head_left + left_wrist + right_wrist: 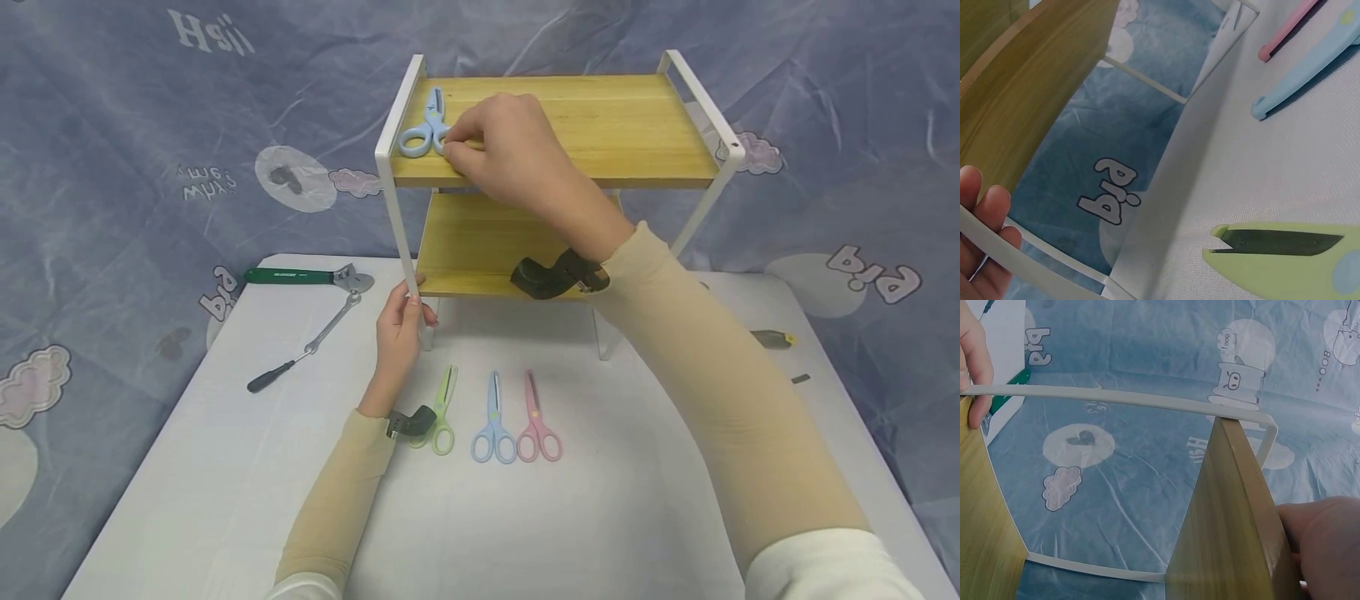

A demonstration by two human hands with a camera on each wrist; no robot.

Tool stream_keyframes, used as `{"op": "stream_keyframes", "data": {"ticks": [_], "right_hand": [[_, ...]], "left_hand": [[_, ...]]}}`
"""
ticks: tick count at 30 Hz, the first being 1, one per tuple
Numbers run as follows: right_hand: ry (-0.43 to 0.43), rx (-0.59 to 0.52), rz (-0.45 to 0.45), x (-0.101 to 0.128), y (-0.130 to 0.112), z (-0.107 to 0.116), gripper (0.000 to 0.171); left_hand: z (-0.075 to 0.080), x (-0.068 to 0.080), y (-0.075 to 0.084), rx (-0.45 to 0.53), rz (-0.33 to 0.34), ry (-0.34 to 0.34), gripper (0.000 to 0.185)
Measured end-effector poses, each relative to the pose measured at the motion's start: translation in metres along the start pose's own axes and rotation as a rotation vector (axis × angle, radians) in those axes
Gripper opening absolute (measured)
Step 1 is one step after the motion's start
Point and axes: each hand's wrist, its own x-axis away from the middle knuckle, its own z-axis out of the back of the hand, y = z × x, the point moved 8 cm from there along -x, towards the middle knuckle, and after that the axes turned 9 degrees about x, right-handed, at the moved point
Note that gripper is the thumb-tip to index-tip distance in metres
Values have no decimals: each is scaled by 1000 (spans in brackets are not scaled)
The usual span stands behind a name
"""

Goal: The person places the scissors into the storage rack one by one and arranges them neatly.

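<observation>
A two-tier shelf rack with wooden boards and a white frame (397, 225) stands on the table. On the left end of its top board (600, 125) lies a pair of light blue scissors (415, 142), blades pointing to the back. My right hand (517, 150) pinches the right handle loop of these scissors, its fingertips partly covering the loop. Lower down, my left hand (399, 329) grips the rack's left front leg beside the lower board (480, 242); its fingers (994, 206) curl round the white bar in the left wrist view.
In front of the rack lie green scissors (444, 400), more blue scissors (493, 421) and pink scissors (534, 421). At the left are an adjustable wrench (292, 276), a spanner (330, 325) and a dark-handled screwdriver (272, 377). A dark, yellow-tipped handle (772, 338) lies at the right.
</observation>
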Motion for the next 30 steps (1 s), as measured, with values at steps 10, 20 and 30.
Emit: {"op": "stream_keyframes", "data": {"ticks": [10,20,30], "right_hand": [[6,3,-14,0,1,0,26],[39,3,-7,4,1,2,29],[215,-14,158,15,-8,12,24]], "left_hand": [[0,1,1,-19,-11,-2,33],[0,0,1,-16,21,9,33],[0,0,1,-15,2,8,33]]}}
